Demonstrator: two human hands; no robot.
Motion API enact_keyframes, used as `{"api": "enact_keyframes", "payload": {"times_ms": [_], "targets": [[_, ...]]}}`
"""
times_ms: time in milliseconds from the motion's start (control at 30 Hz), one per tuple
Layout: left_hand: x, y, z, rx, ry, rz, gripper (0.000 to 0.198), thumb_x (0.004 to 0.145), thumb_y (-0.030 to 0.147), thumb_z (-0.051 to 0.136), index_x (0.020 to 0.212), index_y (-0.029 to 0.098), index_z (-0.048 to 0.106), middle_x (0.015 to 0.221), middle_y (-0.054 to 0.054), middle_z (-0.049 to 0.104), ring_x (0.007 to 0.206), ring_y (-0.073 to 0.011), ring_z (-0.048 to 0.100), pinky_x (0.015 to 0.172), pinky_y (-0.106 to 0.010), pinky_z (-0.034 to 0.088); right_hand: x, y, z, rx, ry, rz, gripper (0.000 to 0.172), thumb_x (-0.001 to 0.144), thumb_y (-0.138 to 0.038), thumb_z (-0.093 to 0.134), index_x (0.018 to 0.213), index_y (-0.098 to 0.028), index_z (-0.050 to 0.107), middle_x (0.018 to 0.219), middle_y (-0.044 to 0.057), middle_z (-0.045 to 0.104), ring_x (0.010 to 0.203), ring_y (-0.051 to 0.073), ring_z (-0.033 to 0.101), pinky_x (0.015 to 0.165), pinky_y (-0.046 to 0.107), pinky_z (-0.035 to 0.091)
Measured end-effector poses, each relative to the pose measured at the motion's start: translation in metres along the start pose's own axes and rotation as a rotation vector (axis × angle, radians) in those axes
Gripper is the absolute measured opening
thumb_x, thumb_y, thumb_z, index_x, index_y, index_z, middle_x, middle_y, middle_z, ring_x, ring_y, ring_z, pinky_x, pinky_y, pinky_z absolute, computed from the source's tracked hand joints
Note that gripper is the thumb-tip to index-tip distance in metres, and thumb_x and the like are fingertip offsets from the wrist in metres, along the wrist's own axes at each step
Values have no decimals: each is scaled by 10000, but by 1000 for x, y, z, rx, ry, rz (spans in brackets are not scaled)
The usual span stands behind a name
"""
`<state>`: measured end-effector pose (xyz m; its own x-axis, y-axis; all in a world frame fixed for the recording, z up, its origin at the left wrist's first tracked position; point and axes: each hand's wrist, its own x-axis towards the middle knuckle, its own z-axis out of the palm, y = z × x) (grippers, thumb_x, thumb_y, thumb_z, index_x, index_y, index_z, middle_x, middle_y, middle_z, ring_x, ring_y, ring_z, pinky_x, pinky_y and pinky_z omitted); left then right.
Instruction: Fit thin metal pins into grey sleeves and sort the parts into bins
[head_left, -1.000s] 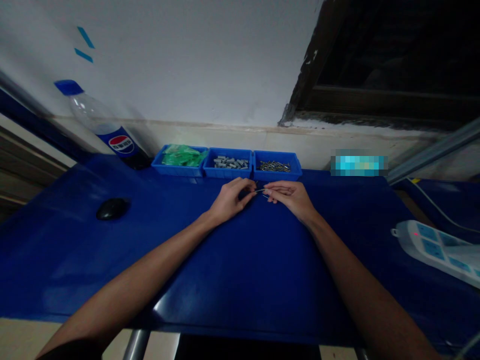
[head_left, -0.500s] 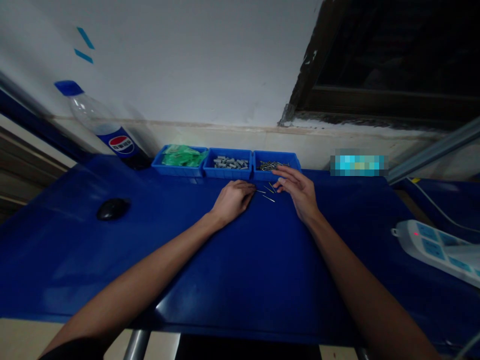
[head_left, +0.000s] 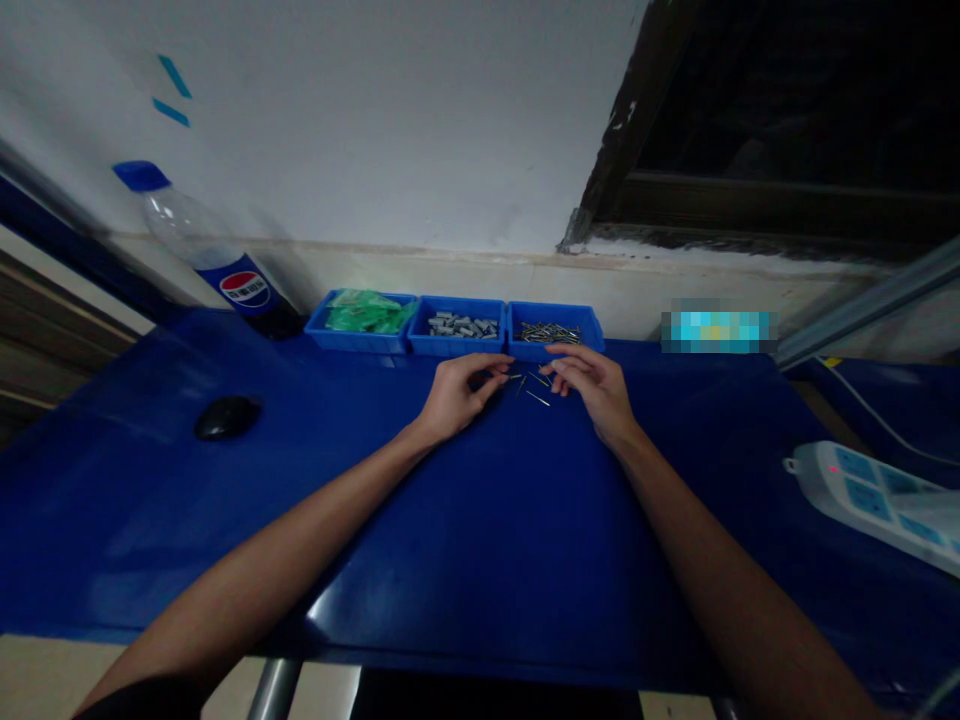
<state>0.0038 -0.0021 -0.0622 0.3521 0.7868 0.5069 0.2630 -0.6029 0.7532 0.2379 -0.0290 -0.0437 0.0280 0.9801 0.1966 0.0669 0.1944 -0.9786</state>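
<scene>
My left hand (head_left: 456, 388) rests on the blue table (head_left: 480, 520) with its fingers curled in a loose pinch; what they hold is too small to name. My right hand (head_left: 592, 385) lies just right of it, fingers bent toward several thin metal nails (head_left: 534, 386) scattered on the table between the two hands. Directly behind the hands stand three blue bins: one with green plastic pieces (head_left: 361, 314), one with grey plugs (head_left: 460, 325), one with nails (head_left: 550, 332).
A Pepsi bottle (head_left: 214, 262) lies tilted at the back left against the wall. A black mouse (head_left: 225, 417) sits on the left of the table. A white power strip (head_left: 877, 500) with a red light lies at the right edge.
A second ago both hands were pinched together on a thin nail. The right hand then reached to the nail bin and came back; several loose nails now lie between the hands.
</scene>
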Motion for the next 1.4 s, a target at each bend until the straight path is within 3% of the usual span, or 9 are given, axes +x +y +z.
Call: {"api": "enact_keyframes", "payload": {"times_ms": [100, 233, 633, 867, 967, 1067, 1233, 1300, 1400], "targets": [[1, -3, 0, -225, 25, -136, 349, 877, 274, 823, 1195, 140, 776, 1094, -125, 811, 940, -217, 802, 842, -320, 670, -2, -2, 3, -83, -45, 38, 301, 834, -393, 760, 1046, -188, 822, 768, 58, 801, 516, 125, 576, 500, 280, 446], [2, -4, 1, -408, 40, -252, 432, 779, 343, 901, 1124, 114, 781, 1086, -133, 807, 924, -231, 815, 885, -355, 685, -6, -5, 9, -93, -113, 70, 301, 793, -405, 815, 1014, -203, 848, 852, 79, 829, 564, 145, 635, 507, 283, 494], [5, 3, 0, -408, 90, -297, 404, 710, 400, 947, 960, 118, 802, 984, -113, 825, 856, -216, 808, 865, -366, 687, -8, 0, 16, -36, -191, 93, 305, 716, -435, 921, 898, -206, 835, 844, 72, 814, 641, 182, 723, 594, 332, 603], [3, 1, 2, -271, 6, -221, 326, 882, 399, 807, 1063, 127, 797, 1004, -119, 831, 874, -214, 812, 848, -344, 681, -4, 4, 14, 24, -86, 51, 246, 746, -398, 907, 888, -210, 832, 757, 55, 803, 660, 206, 758, 626, 348, 623], [3, 2, 2, -86, 2, -128, 265, 979, 331, 685, 1142, 143, 778, 1080, -110, 829, 968, -221, 805, 933, -385, 660, 1, 3, 8, 19, 80, -42, 328, 801, -401, 861, 1079, -232, 825, 1013, 84, 844, 855, 254, 809, 772, 422, 673], [3, 5, 1, 138, -71, 25, 249, 1028, 253, 593, 1172, 159, 773, 1175, -102, 812, 1099, -241, 771, 1030, -438, 618, 4, 2, 2, -28, 153, -118, 474, 854, -393, 800, 1304, -255, 752, 1250, 101, 802, 987, 265, 806, 856, 449, 674], [1, 7, 3, 315, -312, 257, 331, 1053, 177, 525, 1313, 146, 728, 1339, -102, 759, 1368, -281, 628, 1166, -489, 529, 2, 3, -5, -376, 245, -186, 209, 866, -311, 717, 1006, -194, 818, 878, 75, 820, 722, 210, 749, 684, 362, 607], [0, 7, 5, 385, -355, 282, 309, 1046, 185, 557, 1290, 147, 743, 1332, -99, 764, 1366, -301, 624, 1141, -510, 540, 0, 5, -6, -551, 221, -238, 157, 848, -252, 685, 916, -193, 815, 800, 59, 797, 666, 193, 707, 647, 341, 560], [-2, 4, 5, 448, -321, 262, 234, 1035, 217, 613, 1175, 145, 787, 1218, -100, 806, 1228, -309, 697, 1039, -514, 582, -3, 7, -5, -673, 149, -290, 160, 839, -220, 660, 887, -202, 811, 784, 48, 786, 653, 182, 678, 641, 329, 526]]}}
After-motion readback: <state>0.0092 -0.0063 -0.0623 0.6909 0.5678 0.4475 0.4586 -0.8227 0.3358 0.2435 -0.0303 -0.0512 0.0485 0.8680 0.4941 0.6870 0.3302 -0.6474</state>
